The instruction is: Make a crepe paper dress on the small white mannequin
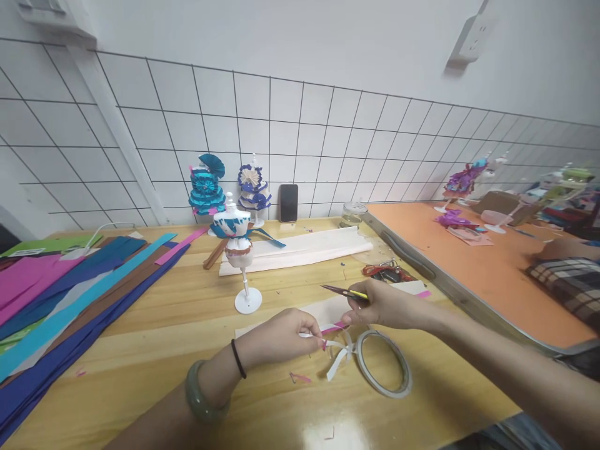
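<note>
My right hand (391, 304) is closed around a pair of scissors (349, 292) with yellow and black handles, the blades pointing left. Its thumb and fingertip meet near a narrow pink strip (334, 327). Just left of it, my left hand (284, 337) is pinched on a thin white strip (335, 370), a tape-like piece that curls and tangles below the fingers. Beside the curls lies a roll of double-sided tape (407, 380), flat on the table. Beneath both hands is a pale paper sheet (323, 307), partly hidden by them.
A small white dress-form stand (247, 301) with blue-patterned top stands ahead of my left hand. Coloured paper strips (89, 306) cover the left side. Behind are decorated forms (206, 187), a phone (289, 203) and a glass jar (353, 215). An orange table (469, 275) adjoins at right, with another person's sleeve (567, 275).
</note>
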Tool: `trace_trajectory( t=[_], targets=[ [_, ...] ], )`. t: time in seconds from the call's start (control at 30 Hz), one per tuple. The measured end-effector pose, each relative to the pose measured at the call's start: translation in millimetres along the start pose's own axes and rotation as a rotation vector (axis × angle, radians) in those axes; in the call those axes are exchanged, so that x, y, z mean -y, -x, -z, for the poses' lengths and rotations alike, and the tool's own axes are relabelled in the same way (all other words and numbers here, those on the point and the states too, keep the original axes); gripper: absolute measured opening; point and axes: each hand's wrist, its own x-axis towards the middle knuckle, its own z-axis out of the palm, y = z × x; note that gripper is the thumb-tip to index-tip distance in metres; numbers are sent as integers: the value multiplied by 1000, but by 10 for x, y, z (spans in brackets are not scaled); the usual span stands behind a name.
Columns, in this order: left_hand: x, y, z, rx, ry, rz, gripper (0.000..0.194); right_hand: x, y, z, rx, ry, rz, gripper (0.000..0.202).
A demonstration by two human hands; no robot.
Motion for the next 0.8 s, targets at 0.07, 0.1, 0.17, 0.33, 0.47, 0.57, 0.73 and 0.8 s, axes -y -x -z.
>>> trace_trajectory(
  t=[0.07, 0.1, 0.17, 0.33, 0.47, 0.57, 0.73, 0.8],
  targets=[
    [11, -23, -50, 9, 82, 8, 29, -33, 56, -207, 5, -172, -30, 41],
    [12, -34, -76, 11, 127, 12, 29, -38, 93, -313, 7, -237, -33, 40],
    [6, -51, -121, 7, 193, 18, 28, -41, 170, -504, -2, -364, 2, 36],
    [-30, -57, -175, -6, 246, 16, 25, -68, 279, -753, -61, -475, -9, 40],
    [-44, -45, -187, -15, 251, 11, 24, -28, 295, -802, -93, -455, -102, 40],
    [-46, -36, -189, -24, 252, 27, 22, 23, 296, -826, -123, -482, -81, 38],
    [-46, -37, -182, -5, 310, 29, 19, 36, 332, -847, -174, -509, -106, 34],
    [-39, -45, -184, 1, 338, 39, 20, 44, 359, -842, -161, -552, -114, 33]
  ],
)
